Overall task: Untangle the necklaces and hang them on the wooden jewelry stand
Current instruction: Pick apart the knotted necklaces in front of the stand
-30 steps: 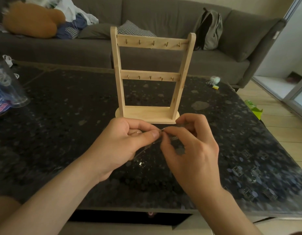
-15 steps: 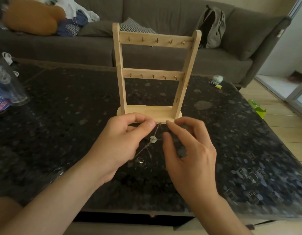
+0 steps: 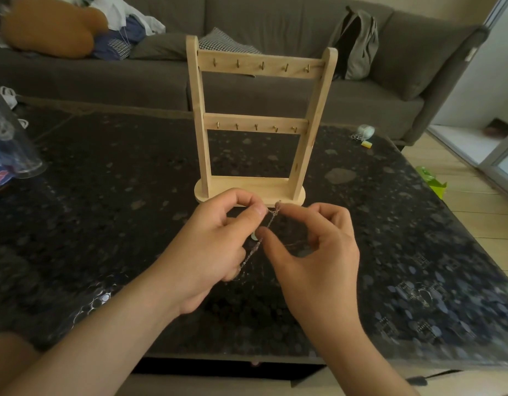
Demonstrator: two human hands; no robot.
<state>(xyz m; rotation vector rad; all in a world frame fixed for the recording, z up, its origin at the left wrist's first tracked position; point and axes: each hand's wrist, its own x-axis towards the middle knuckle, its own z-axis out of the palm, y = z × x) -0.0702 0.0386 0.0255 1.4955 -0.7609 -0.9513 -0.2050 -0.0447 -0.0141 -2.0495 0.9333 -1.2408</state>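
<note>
A thin, tangled silver necklace chain (image 3: pixel 271 221) is being held above the dark speckled stone bench (image 3: pixel 104 210), just before the base of the pale wooden two-bar jewelry stand (image 3: pixel 255 121). Its top is being pinched between thumb and forefinger in the grip of the left hand (image 3: pixel 210 252). The grip of the right hand (image 3: pixel 315 261) is being curled round the chain, with forefinger and thumb touching it at separate points.

Left hand (image 3: pixel 207 252), right hand (image 3: pixel 312 267) bare; forearms (image 3: pixel 104 341) bare too.

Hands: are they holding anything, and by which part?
A thin necklace chain, pinched near its top by the left hand and right hand; the rest dangles.
</note>
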